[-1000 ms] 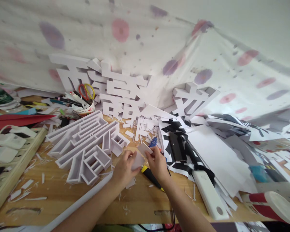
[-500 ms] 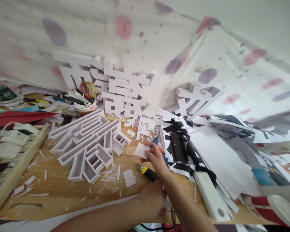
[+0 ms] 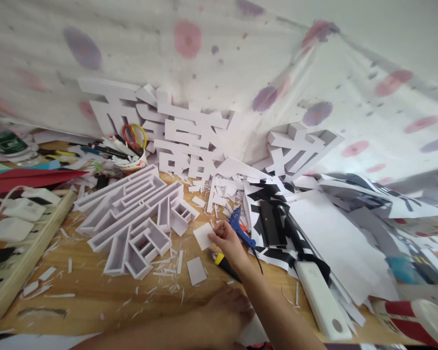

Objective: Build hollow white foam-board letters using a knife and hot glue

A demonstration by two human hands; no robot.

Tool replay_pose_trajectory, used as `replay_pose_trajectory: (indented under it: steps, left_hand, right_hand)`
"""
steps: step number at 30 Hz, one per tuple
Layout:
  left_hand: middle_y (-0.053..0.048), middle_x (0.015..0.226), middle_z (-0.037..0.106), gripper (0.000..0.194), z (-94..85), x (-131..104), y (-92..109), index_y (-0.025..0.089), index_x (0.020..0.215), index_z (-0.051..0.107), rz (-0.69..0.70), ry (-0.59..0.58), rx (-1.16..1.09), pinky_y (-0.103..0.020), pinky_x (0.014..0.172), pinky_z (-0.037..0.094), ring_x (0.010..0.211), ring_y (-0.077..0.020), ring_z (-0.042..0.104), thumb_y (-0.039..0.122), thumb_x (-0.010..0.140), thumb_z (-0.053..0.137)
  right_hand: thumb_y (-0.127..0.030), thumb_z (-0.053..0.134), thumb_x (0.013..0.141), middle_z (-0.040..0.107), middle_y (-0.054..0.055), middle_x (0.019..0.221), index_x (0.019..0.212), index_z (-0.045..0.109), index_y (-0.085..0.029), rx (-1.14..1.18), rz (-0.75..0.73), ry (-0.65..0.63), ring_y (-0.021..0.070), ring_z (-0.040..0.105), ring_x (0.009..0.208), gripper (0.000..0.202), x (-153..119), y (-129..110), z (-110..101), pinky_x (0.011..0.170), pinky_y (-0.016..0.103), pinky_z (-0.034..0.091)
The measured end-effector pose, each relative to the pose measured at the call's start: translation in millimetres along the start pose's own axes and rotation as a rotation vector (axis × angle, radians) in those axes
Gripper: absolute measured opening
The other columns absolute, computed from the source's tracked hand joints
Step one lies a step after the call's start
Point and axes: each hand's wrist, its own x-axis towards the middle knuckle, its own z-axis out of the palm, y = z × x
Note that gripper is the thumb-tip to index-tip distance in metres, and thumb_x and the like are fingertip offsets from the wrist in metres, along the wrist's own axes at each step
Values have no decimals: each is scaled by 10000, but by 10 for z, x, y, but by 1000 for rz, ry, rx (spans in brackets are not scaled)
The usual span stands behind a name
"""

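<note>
A small white card (image 3: 203,236) is pinched between the thumb and fingers of my right hand (image 3: 224,239), held over the bench. My left hand (image 3: 229,311) is low at the front edge, slightly blurred, its fingers bent around a white board piece (image 3: 254,331) that juts out on its right. Between my hands lies a utility knife (image 3: 224,264) with a yellow and black handle, partly hidden by my right wrist. A second small card (image 3: 196,271) rests on the wood. Left of my right hand stands a white hollow character (image 3: 131,214) with raised walls.
A blue glue gun (image 3: 241,227) lies just beyond my right hand. A dark phone (image 3: 272,222) and a white power bank (image 3: 323,299) are to the right. At the left are a power strip (image 3: 47,243) and a cup (image 3: 135,164) with scissors. Offcuts litter the bench.
My right hand has moved the card slightly left and nearer, uncovering the glue gun. My left hand has drawn back toward the front edge, away from the knife.
</note>
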Motion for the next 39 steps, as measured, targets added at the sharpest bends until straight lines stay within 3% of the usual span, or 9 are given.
replay_pose_trajectory:
  steps: [5,8,9,12,15,19,27,32,39]
  left_hand:
    - [-165,1406,380,629,-385,-493,-149,132,1260,494,-50,-94,-123,-444,1043,275,1312,-345,284,504,755,550]
    - [-60,1217,582,406,-760,-784,-222,238,1118,606,-189,-125,-296,-325,924,408,1101,-241,537,438,767,564]
    - [-34,1138,620,326,-897,-864,-244,254,1044,634,-254,-65,-340,-296,866,435,1014,-211,580,421,775,553]
    - [-24,956,646,270,-1257,-1040,-335,220,885,635,-505,280,-390,-253,713,458,824,-159,599,394,847,433]
    - [-23,919,635,249,-1453,-1142,-504,218,855,608,-616,613,-255,-237,623,438,794,-157,576,388,844,425]
    - [-36,940,622,235,-1516,-1225,-799,215,888,612,-670,825,-118,-237,582,422,815,-172,565,377,814,459]
    - [-34,834,619,255,-1421,-1241,-1233,190,823,610,-694,936,-120,-280,649,445,753,-168,572,398,788,467]
    - [-45,822,609,231,-1349,-1223,-1292,182,767,601,-606,944,-59,-292,667,453,785,-178,567,369,800,470]
    - [-51,857,610,189,-1331,-1225,-1272,188,776,606,-596,953,-23,-299,691,468,833,-184,568,331,805,485]
  right_hand:
    - [-308,671,622,583,-69,582,909,499,-227,70,53,-78,119,554,559,345,5,54,111,586,251,422]
    - [-345,685,601,576,-54,597,800,528,-223,109,58,-59,131,569,585,281,49,116,172,619,277,454]
    - [-351,694,592,577,-50,611,776,528,-223,118,52,-41,133,569,596,279,65,136,191,617,279,459]
    - [-364,708,577,576,-37,663,730,528,-216,129,24,2,129,556,625,279,100,185,249,605,271,462]
    - [-368,679,599,543,-35,650,681,521,-202,59,-37,39,107,509,588,245,123,222,312,582,250,436]
    - [-336,600,647,463,-52,569,663,523,-196,-177,-165,137,87,404,508,160,141,280,406,510,221,358]
    - [-256,502,709,567,-23,586,660,482,-214,-599,-225,171,127,536,543,68,112,335,579,537,224,400]
    - [-226,499,745,628,4,636,680,529,-205,-838,-287,143,137,579,584,74,164,366,639,556,217,392]
    - [-184,510,771,655,19,670,697,557,-192,-1026,-294,93,139,590,608,88,222,345,710,564,210,358]
